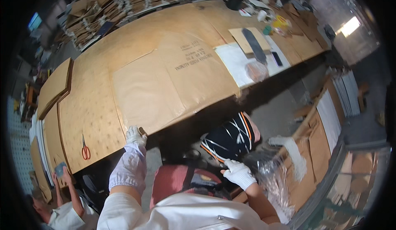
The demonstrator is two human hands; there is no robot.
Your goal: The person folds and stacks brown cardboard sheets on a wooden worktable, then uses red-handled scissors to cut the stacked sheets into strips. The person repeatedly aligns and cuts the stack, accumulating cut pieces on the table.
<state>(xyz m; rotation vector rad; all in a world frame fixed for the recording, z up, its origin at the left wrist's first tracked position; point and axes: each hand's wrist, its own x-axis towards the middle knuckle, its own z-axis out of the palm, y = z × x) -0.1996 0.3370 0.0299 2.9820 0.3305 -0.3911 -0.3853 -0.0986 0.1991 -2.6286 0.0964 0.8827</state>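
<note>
A large brown paper sack [156, 89] with dark printing lies flat on the wooden table [88, 106]. My left hand [136, 136], in a white knit glove, rests on the sack's near left corner at the table edge, fingers stretched out. Away from the table, above the floor to the right, is my right hand [240, 174], also gloved. Its thumb stands apart from the fingers, and nothing shows in it. A dark cloth with white and orange stripes [229, 139] lies just beyond that hand.
Red-handled scissors [85, 152] and stacked brown sheets [55, 87] lie to the left. A phone [276, 59] and a dark strip on a board [254, 46] are at the far right. Another person [68, 207] sits at lower left. Clear plastic [274, 184] hangs at my right.
</note>
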